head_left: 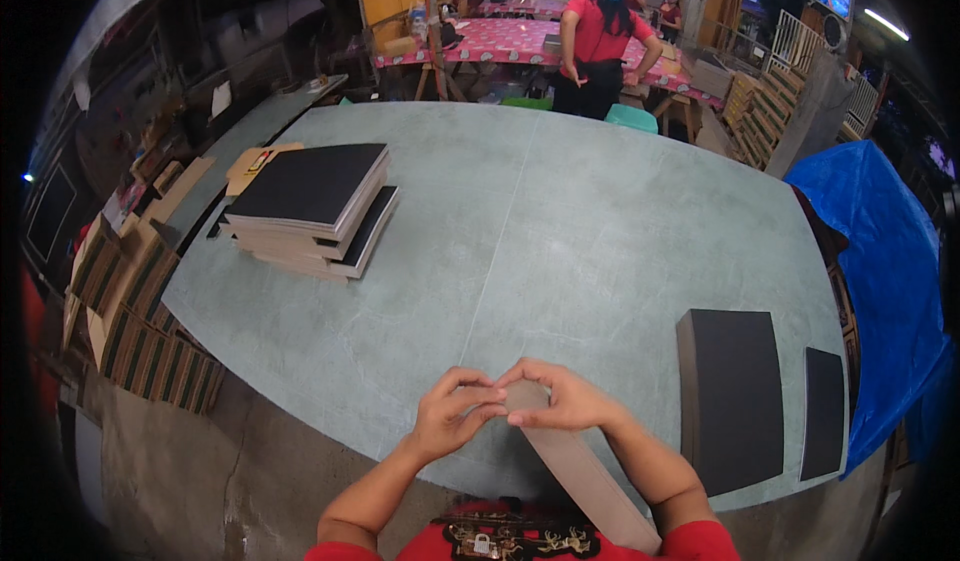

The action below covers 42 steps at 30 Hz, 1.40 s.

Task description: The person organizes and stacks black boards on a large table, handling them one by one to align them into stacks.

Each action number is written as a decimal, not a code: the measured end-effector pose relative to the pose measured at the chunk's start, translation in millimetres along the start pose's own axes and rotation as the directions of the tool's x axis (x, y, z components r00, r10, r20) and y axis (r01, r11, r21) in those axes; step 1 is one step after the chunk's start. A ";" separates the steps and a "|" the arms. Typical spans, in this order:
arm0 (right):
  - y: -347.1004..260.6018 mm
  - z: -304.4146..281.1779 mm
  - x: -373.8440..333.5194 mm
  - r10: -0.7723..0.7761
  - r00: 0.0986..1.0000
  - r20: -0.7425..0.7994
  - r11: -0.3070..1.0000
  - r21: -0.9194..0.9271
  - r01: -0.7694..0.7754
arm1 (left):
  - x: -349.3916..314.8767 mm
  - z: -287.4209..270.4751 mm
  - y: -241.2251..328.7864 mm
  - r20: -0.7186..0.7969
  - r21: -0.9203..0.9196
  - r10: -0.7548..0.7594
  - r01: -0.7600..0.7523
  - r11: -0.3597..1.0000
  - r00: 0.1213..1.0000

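A long grey-beige cardboard strip (582, 476) slants from my hands down to my right forearm, close to my body at the table's near edge. My right hand (565, 398) curls round its upper end, thumb and fingers gripping the two sides. From the left, my left hand (462, 409) pinches the same end, its fingertips close to those of the right. A small grey face of the strip shows between the hands. Its lower end reaches my red shirt.
A pale green table (560, 251) spreads before me. At far left rises a stack of black-covered boards (310, 186). To the right lie a thick black stack (735, 396) and a thin black panel (822, 411). Blue tarp (880, 261) hangs beyond; a person (602, 36) stands behind.
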State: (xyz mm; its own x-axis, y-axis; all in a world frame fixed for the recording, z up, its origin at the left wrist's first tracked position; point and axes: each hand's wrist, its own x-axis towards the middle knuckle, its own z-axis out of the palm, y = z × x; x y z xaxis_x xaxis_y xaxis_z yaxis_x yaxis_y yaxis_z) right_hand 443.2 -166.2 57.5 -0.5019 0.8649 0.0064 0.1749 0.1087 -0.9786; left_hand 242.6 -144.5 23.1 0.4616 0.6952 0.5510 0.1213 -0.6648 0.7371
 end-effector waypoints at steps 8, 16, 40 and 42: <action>9.0 -13.5 0.7 -0.030 0.999 -0.026 0.999 -0.028 0.030 | 0.8 -2.4 5.0 -0.049 0.101 0.066 -0.061 0.993 0.997; 11.7 -16.0 1.0 -0.015 1.000 0.003 1.000 -0.011 0.015 | -1.5 2.4 1.2 0.018 0.167 0.139 -0.140 0.976 0.990; 9.3 -13.4 -1.0 0.028 0.999 -0.022 0.998 0.052 -0.027 | -2.5 1.3 6.9 0.113 -0.299 -0.213 0.238 0.924 0.970; 7.9 -14.1 -1.0 0.046 0.999 -0.017 0.997 0.055 -0.045 | -2.2 0.8 8.4 0.120 -0.284 -0.207 0.234 0.930 0.971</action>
State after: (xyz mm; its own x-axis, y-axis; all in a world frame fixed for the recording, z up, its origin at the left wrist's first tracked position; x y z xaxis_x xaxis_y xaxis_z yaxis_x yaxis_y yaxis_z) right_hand 457.0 -159.4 52.7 -0.4788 0.8772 -0.0354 0.1502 0.0421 -0.9878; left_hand 243.3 -151.9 27.7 0.5284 0.7801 0.3351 -0.0286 -0.3781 0.9253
